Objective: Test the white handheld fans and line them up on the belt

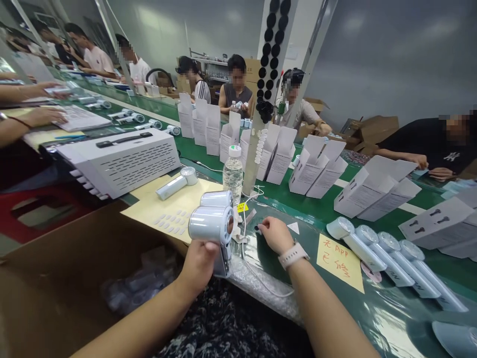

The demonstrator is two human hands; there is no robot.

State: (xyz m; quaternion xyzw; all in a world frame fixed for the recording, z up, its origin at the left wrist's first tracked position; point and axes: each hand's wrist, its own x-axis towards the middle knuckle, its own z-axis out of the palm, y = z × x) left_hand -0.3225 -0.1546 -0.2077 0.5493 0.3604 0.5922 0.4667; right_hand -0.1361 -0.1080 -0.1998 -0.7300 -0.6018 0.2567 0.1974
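My left hand (199,263) is clamped around the handle of a handheld device (211,223), its round head tilted up, with a second round head just behind it. My right hand (276,234) is apart from it, curled, with the fingertips (260,228) down on clear film (261,273); I cannot tell if they pinch anything. A pale watch band (293,256) wraps that wrist, and a white cable (244,248) runs between my hands.

Below my left hand sits a cardboard box (74,268) holding bagged items. Right of my right hand lie a yellow note (338,261) and a row of devices (391,261). Left of the held device, a tan sheet (164,209) carries small oval pieces (171,221) and another device (175,184). Ahead of my hands stand a water bottle (233,176) and white boxes (316,169). Farther left sits a gray case (119,161). Co-workers sit along the far bench.
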